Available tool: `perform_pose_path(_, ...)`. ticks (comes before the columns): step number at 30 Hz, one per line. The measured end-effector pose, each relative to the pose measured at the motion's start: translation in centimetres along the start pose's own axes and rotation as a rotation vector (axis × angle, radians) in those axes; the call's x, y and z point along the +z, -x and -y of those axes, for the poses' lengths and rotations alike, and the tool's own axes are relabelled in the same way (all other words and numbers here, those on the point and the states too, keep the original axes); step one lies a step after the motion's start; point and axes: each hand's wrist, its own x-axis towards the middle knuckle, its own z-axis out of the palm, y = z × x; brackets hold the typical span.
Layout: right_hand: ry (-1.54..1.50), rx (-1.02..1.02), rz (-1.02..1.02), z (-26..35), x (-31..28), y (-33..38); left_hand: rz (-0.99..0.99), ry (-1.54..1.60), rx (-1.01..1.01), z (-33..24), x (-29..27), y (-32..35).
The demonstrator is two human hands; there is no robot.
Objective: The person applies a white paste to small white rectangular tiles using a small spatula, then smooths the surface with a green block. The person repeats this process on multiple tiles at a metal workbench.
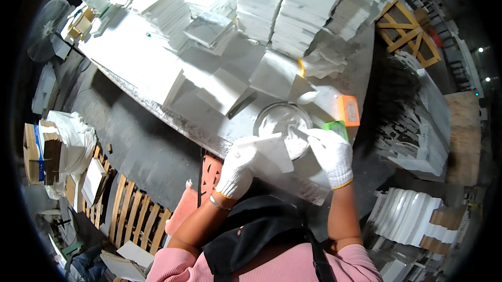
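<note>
At our far left a fan (48,30) stands off from the surface (196,120), and wooden pallets (133,206) lie lower down; a stretch of grey floor (138,112) runs along the surface's long left edge, giving us room on that side. Tall stacks of tiles (259,4) wall off the back. Nearer, a loose tile (222,91) lies ahead of our left hand (238,167), which is by the near edge, its grip clasped on the left end of a white tile (272,151). That tile's right end passes in front of the near rim of a round bowl (257,121) holding white paste (277,121). Beyond the bowl lies a spare glove (324,65). Our right hand (332,159) is bent at the bowl's right side; its fingertips blend into the white, so we cannot tell whether its grip holds anything. A green block (337,127) and an orange box (349,110) crowd that hand, near the surface's right edge. Past it stands a wooden crate (410,33).
</note>
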Motion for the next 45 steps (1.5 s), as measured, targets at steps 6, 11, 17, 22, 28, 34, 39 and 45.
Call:
perform_pose_path(6,-0.081,0.246,-0.002,-2.4,-0.4,-4.1,0.071,0.166,-0.049,-0.8,0.2,0.3)
perform_pose_path(11,-0.129,0.08,-0.021,-5.6,2.9,-8.6,0.038,0.175,-0.062,-1.0,0.4,0.6)
perform_pose_path(17,-0.913,0.162,0.075,-7.4,5.2,-8.6,0.044,0.176,-0.077,-1.3,0.8,0.4)
perform_pose_path(22,-0.76,0.182,0.193,-3.0,0.1,-5.6,-0.078,0.073,0.01,-0.1,0.7,0.3)
perform_pose_path(28,-0.684,0.261,0.32,0.8,-4.5,-2.7,-0.018,0.175,-0.039,-0.9,1.1,0.5)
perform_pose_path(34,-0.463,0.1,0.301,2.5,-5.7,-2.7,-0.017,0.159,-0.036,-1.7,1.7,0.7)
perform_pose_path(39,-0.385,0.011,0.278,2.9,-5.6,-3.1,-0.044,0.137,-0.011,-2.2,2.4,0.9)
perform_pose_path(45,-0.348,-0.016,0.272,2.8,-5.3,-3.3,-0.065,0.147,0.017,-2.3,2.7,1.1)
